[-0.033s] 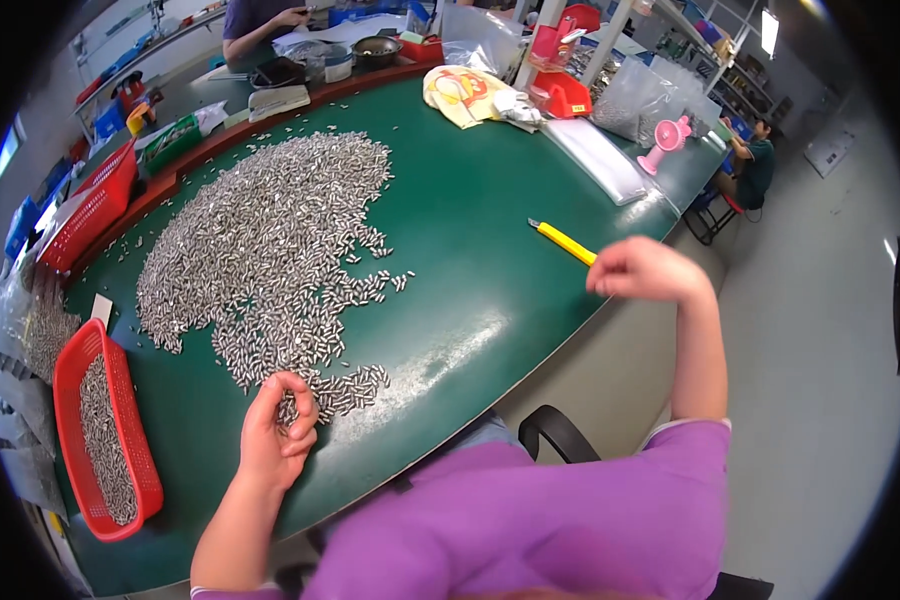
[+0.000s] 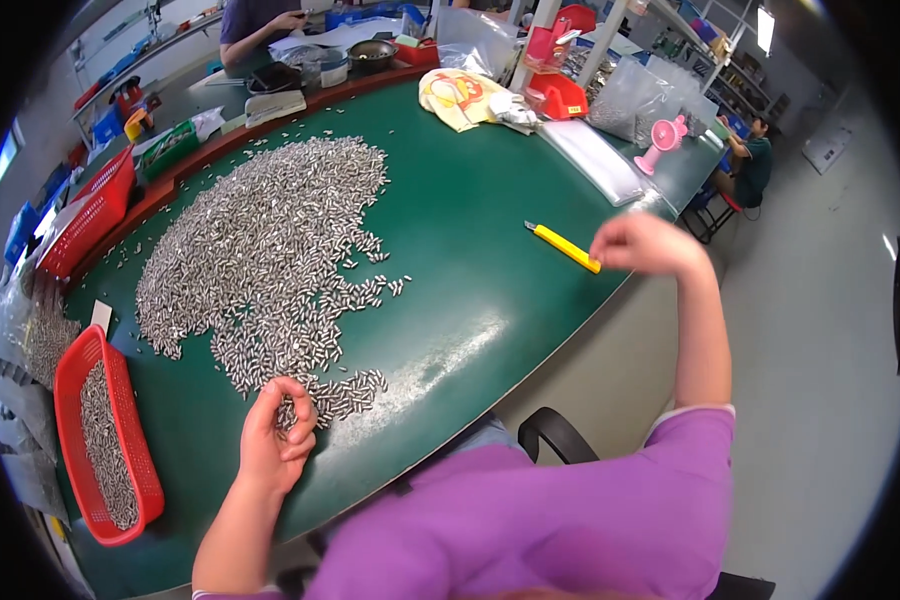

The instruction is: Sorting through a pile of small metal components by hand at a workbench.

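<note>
A wide heap of small silver metal pins [image 2: 260, 230] is spread over the green table [image 2: 450, 220]. At the heap's near edge, my left hand [image 2: 278, 430] rests with its fingers curled and the thumb up beside some loose pins. Whether it holds any pin is hidden. My right hand [image 2: 645, 245], slightly blurred, hovers near the table's right edge with bent fingers; their inner side is turned from view. Just left of it lies a yellow utility knife [image 2: 567, 248], its blade end pointing away to the left.
A red plastic basket [image 2: 148, 478] with more pins stands at the left. Across the far side are a patterned cloth [image 2: 458, 97], a stack of clear bags [image 2: 595, 165], a pink fan [image 2: 660, 143] and a metal bowl [image 2: 373, 56]. Co-workers sit beyond; a black chair armrest [image 2: 555, 432] is near me.
My right hand has risen and moved away from me, uncovering the rear end of the utility knife. My left hand stays at the heap's near edge.
</note>
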`<action>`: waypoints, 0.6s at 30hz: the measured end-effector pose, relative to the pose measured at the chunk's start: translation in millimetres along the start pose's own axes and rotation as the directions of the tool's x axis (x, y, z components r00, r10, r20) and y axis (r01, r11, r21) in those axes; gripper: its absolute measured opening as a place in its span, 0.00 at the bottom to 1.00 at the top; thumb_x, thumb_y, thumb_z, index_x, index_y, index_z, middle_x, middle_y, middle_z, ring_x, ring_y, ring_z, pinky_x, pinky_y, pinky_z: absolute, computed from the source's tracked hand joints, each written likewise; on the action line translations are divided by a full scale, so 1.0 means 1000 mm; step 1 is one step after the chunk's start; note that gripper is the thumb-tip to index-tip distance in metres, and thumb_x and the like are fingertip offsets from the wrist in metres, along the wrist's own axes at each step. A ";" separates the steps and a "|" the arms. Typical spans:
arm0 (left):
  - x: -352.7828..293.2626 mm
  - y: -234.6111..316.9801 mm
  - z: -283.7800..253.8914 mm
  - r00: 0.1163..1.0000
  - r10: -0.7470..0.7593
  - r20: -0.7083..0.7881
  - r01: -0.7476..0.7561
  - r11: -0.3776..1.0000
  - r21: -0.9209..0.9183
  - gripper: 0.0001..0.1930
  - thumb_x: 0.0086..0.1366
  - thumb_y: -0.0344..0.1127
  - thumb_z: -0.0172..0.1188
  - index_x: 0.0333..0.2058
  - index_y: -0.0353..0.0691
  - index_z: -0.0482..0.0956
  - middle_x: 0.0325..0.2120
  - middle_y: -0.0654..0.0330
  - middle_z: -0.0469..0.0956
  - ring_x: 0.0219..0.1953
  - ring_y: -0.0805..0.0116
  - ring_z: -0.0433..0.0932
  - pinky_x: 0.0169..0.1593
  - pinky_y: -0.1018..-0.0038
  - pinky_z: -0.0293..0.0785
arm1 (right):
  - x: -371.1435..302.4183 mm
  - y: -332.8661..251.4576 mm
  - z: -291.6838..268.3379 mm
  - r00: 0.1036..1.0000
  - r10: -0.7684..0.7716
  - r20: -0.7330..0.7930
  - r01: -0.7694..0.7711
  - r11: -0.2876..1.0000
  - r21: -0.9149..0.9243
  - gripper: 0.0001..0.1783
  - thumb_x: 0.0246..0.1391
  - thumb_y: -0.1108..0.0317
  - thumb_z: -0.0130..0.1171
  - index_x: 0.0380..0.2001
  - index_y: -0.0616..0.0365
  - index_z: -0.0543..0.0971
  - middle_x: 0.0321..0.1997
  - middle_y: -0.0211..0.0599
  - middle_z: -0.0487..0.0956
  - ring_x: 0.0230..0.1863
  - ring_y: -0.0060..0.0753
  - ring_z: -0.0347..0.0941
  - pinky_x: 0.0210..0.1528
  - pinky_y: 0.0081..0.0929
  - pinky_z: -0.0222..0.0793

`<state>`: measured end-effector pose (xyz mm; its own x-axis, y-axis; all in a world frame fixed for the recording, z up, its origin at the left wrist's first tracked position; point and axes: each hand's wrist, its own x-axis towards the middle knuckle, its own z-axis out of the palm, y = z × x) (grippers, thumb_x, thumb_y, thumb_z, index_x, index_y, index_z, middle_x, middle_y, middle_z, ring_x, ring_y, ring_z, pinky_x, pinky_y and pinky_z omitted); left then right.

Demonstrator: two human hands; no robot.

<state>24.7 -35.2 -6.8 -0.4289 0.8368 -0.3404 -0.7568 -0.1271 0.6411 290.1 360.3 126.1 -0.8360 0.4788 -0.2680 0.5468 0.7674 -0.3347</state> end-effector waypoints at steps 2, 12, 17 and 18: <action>0.003 0.000 0.002 1.000 -0.008 0.018 0.008 1.000 0.009 0.13 0.73 0.44 0.42 0.37 0.42 0.70 0.26 0.62 0.68 0.18 0.79 0.59 0.14 0.86 0.48 | 0.046 0.052 -0.044 0.941 0.055 -0.333 -0.114 0.980 -0.161 0.10 0.47 0.64 0.61 0.32 0.56 0.84 0.32 0.41 0.83 0.33 0.37 0.80 0.39 0.33 0.75; 0.002 0.000 0.001 0.997 0.027 0.076 -0.030 0.999 0.045 0.14 0.73 0.45 0.42 0.37 0.41 0.70 0.26 0.61 0.68 0.18 0.78 0.59 0.14 0.86 0.49 | 0.161 0.123 -0.046 0.404 0.213 -0.890 -0.194 0.970 0.144 0.13 0.52 0.60 0.56 0.37 0.49 0.84 0.35 0.45 0.82 0.41 0.45 0.79 0.46 0.37 0.73; 0.003 -0.001 0.002 0.995 -0.009 0.100 0.007 1.000 0.026 0.14 0.72 0.45 0.43 0.37 0.41 0.70 0.26 0.61 0.68 0.19 0.78 0.59 0.15 0.86 0.49 | 0.141 0.084 0.011 0.646 0.172 -0.744 0.070 0.957 0.282 0.12 0.52 0.64 0.58 0.38 0.54 0.84 0.34 0.39 0.83 0.36 0.32 0.79 0.41 0.28 0.72; 0.002 -0.001 0.003 0.995 -0.009 0.096 0.007 1.000 0.030 0.14 0.72 0.45 0.43 0.37 0.41 0.70 0.26 0.61 0.68 0.19 0.78 0.59 0.15 0.86 0.49 | 0.138 0.065 0.020 0.703 0.082 -0.707 0.160 0.950 0.269 0.12 0.52 0.65 0.58 0.39 0.55 0.83 0.33 0.36 0.82 0.34 0.28 0.78 0.40 0.26 0.72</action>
<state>25.9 -31.7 -5.5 -0.3724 0.8852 -0.2789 -0.7447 -0.1057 0.6589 211.3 467.2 49.7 -0.5747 0.7007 0.4228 0.3976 0.6906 -0.6041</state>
